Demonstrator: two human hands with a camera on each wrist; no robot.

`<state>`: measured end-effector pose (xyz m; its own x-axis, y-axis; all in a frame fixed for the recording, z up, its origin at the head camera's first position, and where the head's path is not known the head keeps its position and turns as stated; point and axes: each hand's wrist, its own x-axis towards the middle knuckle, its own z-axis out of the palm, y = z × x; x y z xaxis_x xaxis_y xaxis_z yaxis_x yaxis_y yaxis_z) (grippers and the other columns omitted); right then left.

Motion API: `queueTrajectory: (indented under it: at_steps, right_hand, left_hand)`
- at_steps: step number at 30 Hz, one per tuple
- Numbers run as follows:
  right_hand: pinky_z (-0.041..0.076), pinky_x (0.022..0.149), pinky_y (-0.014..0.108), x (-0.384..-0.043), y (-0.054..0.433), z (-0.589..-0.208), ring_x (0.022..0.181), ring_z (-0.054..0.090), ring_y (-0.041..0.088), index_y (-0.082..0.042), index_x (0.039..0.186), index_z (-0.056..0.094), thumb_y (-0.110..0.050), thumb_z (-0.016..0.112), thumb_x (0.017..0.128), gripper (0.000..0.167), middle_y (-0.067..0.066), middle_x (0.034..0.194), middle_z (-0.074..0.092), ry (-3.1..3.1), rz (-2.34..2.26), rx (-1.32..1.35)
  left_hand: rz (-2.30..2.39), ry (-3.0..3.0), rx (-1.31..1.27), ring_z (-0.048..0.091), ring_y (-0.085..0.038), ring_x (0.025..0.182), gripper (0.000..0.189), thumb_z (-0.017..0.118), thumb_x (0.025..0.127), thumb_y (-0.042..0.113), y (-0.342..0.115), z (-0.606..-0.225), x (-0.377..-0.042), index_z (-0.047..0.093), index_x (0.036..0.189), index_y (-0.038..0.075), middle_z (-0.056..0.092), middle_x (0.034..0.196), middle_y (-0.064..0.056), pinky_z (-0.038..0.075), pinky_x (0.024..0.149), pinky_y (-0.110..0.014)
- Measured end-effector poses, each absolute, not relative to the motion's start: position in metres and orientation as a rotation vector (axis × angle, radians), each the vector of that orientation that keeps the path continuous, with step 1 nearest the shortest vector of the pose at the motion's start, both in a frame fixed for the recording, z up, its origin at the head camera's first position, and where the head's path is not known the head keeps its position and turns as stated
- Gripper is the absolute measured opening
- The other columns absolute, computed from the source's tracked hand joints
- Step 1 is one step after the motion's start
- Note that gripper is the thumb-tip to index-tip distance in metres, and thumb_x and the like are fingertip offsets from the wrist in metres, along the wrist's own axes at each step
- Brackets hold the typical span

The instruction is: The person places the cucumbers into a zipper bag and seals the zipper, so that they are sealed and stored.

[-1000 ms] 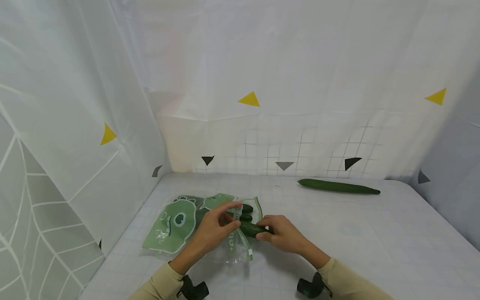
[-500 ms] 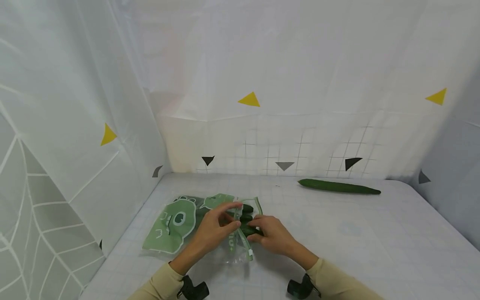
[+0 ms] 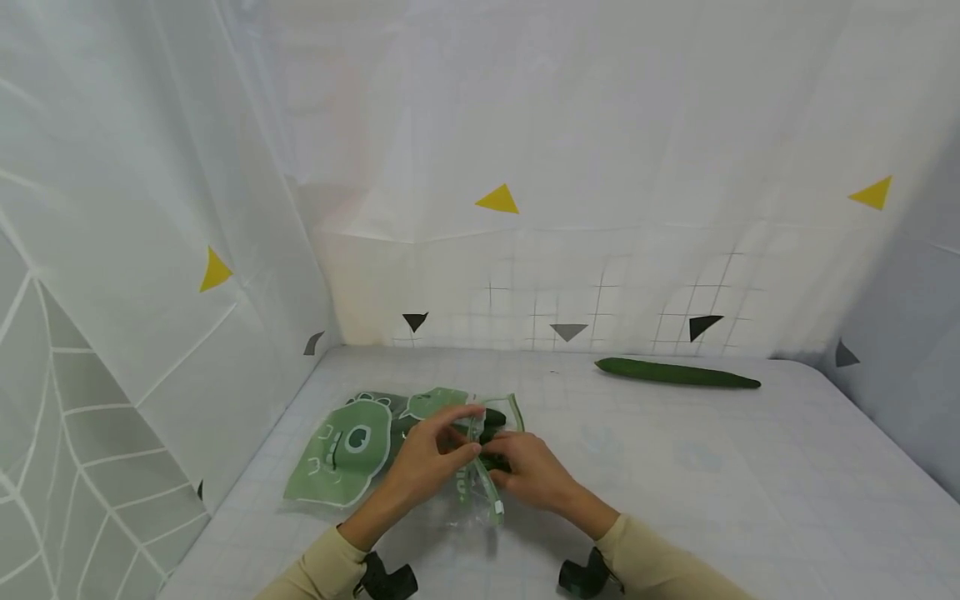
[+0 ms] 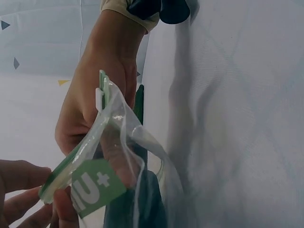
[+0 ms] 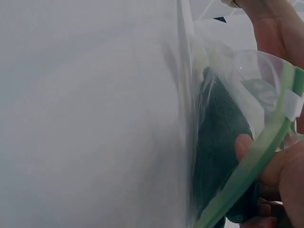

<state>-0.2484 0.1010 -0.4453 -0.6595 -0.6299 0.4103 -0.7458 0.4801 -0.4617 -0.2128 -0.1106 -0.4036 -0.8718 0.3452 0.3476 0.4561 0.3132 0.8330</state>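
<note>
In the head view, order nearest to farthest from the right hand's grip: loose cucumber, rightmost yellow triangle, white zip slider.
1. White zip slider, just below, left.
2. Loose cucumber, back right.
3. Rightmost yellow triangle, high, far right.

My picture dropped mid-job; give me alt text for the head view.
The left hand pinches the edge of an open green-printed zip bag while the right hand grips a cucumber at its mouth. A long cucumber lies apart on the white table, farther back to the right.

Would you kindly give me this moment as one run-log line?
left hand: pinches bag rim | right hand: holds cucumber at open mouth | loose cucumber: on table, far right
</note>
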Motion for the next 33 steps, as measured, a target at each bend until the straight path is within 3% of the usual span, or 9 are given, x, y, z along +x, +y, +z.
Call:
queueTrajectory:
  at_steps: [5,12,17,22,33]
  right_hand:
    - [0.045,0.064,0.026,-0.248,0.096,-0.448,0.069,0.050,0.004,-0.007,0.106,0.079,-0.007,0.079,0.092,0.013,-0.003,0.087,0.065,-2.552,0.936,1.188]
    - [0.043,0.059,0.026,-0.244,0.097,-0.445,0.065,0.048,0.005,-0.009,0.101,0.078,-0.007,0.082,0.089,0.013,-0.006,0.082,0.062,-2.591,1.008,1.167]
    - [0.048,0.062,0.025,-0.244,0.101,-0.444,0.070,0.057,0.006,-0.012,0.101,0.076,-0.001,0.082,0.088,0.018,-0.009,0.085,0.064,-2.587,1.083,1.198]
    - [0.054,0.067,0.027,-0.246,0.114,-0.443,0.080,0.063,0.009,-0.010,0.106,0.077,0.002,0.082,0.087,0.023,-0.002,0.095,0.070,-2.562,1.149,1.200]
    - [0.053,0.065,0.029,-0.254,0.153,-0.441,0.081,0.062,0.007,-0.008,0.103,0.077,-0.004,0.081,0.091,0.013,0.001,0.098,0.073,-2.571,1.136,1.164]
  left_hand:
    - [-1.642,-2.463,-0.754,0.069,-0.023,0.096,0.045,0.074,0.099,0.014,-0.108,-0.404,-0.212,0.064,0.142,0.017,0.063,0.137,-0.005,0.053,0.071,-0.033]
    - [-1.630,-2.480,-0.755,0.069,-0.023,0.098,0.045,0.074,0.099,0.015,-0.107,-0.404,-0.211,0.064,0.143,0.017,0.063,0.138,-0.004,0.055,0.074,-0.035]
    - [-1.614,-2.470,-0.755,0.069,-0.023,0.096,0.044,0.074,0.099,0.014,-0.109,-0.405,-0.212,0.064,0.142,0.017,0.064,0.137,-0.004,0.054,0.073,-0.035]
    - [-1.625,-2.465,-0.738,0.069,-0.021,0.095,0.046,0.075,0.098,0.013,-0.109,-0.404,-0.210,0.064,0.142,0.018,0.063,0.137,-0.003,0.053,0.073,-0.035]
    - [-1.629,-2.465,-0.710,0.069,-0.021,0.094,0.046,0.075,0.097,0.010,-0.108,-0.403,-0.211,0.065,0.141,0.018,0.065,0.135,-0.003,0.052,0.071,-0.034]
